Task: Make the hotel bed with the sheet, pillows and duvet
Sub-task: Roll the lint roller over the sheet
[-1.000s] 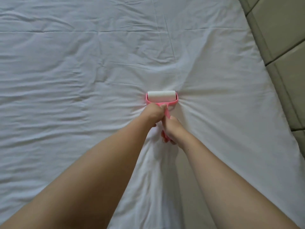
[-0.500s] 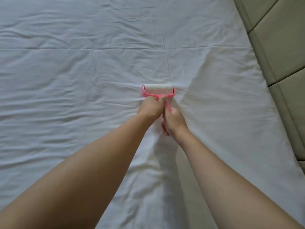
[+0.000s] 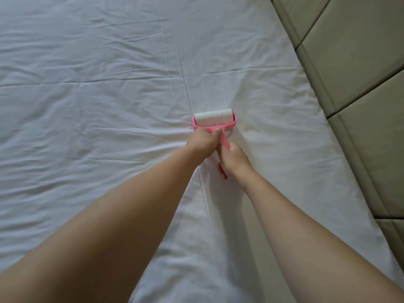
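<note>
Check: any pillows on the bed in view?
No: only the white sheet shows, with both hands on a pink lint roller and the padded headboard alongside.

One camera only, worn on the head, looks forward and steeply down on the bed [image 3: 87,106] from close above. The bed's right edge runs diagonally beside the padded headboard [image 3: 360,84]; both forearms enter from below.

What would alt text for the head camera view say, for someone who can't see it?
Two bare hands, left hand and right hand, grip the pink handle of a lint roller pressed onto a wrinkled white sheet covering the bed. A padded beige headboard runs along the bed's right edge.
</note>
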The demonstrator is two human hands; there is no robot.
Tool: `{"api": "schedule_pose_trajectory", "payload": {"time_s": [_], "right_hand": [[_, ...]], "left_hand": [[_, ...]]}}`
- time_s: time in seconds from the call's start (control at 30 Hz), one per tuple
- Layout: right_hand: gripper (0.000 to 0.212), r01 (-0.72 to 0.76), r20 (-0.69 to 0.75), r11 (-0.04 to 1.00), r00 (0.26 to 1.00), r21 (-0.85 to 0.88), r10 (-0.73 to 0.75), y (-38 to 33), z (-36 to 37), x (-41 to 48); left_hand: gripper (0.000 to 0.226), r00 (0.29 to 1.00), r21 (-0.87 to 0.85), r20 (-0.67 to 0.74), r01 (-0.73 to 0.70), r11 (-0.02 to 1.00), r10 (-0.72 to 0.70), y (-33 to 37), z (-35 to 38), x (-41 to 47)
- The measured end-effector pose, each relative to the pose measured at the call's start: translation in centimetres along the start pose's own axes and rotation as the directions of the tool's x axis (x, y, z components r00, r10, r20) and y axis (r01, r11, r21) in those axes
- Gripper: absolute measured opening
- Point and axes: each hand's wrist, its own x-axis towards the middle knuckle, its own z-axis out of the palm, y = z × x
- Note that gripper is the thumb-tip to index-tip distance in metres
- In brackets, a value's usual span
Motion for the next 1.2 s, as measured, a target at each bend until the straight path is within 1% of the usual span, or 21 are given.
{"api": "schedule_pose_trajectory", "payload": {"time_s": [0.07, 0.13, 0.23, 0.37, 0.43, 0.6, 0.77, 1.03, 1.13, 1.2], "right_hand": [[0.056, -0.040, 0.071, 0.999, 0.997, 0.016, 0.039, 0.0, -0.3, 0.2], [0.054, -0.077, 0.109, 0.996, 0.991, 0.041, 0.072, -0.1, -0.5, 0.3], [0.056, -0.112, 0.137, 0.991, 0.985, 0.068, 0.102, -0.2, -0.7, 0.2], [0.055, -0.142, 0.169, 0.988, 0.977, 0.061, 0.130, 0.9, -0.7, -1.4], [0.057, -0.152, 0.171, 0.987, 0.975, 0.048, 0.141, 1.9, -0.7, -2.6], [0.068, -0.173, 0.186, 0.984, 0.969, 0.052, 0.160, 4.5, -0.7, -6.9], [0.065, -0.210, 0.197, 0.976, 0.961, 0.049, 0.197, 7.7, -0.9, -12.7], [0.068, -0.267, 0.197, 0.963, 0.946, 0.025, 0.257, 12.0, -0.7, -20.0], [0.069, -0.267, 0.197, 0.964, 0.946, 0.019, 0.258, 13.5, -0.3, -21.9], [0.065, -0.273, 0.199, 0.962, 0.944, 0.025, 0.263, 14.3, -0.2, -23.3]], "left_hand": [[0.042, 1.000, 0.040, 0.001, 0.018, 0.999, -0.018, -0.2, 0.2, 0.4], [0.043, 0.999, 0.055, 0.002, 0.040, 0.998, -0.040, -0.1, 0.3, 0.6], [0.046, 0.996, 0.061, 0.008, 0.088, 0.994, -0.089, 0.2, 0.6, 0.4], [0.050, 0.989, 0.076, 0.022, 0.145, 0.987, -0.147, -0.3, 1.3, -1.2], [0.051, 0.985, 0.084, 0.039, 0.162, 0.983, -0.166, -0.9, 2.0, -2.5], [0.049, 0.982, 0.099, 0.052, 0.177, 0.979, -0.183, -2.6, 4.0, -6.6], [0.049, 0.962, 0.109, 0.132, 0.224, 0.968, -0.238, -5.0, 6.1, -12.0], [0.044, 0.935, 0.085, 0.184, 0.291, 0.953, -0.302, -7.5, 8.7, -19.7], [0.045, 0.933, 0.098, 0.193, 0.289, 0.952, -0.303, -8.6, 9.4, -21.8], [0.045, 0.937, 0.104, 0.192, 0.275, 0.956, -0.291, -9.4, 9.8, -23.1]]}}
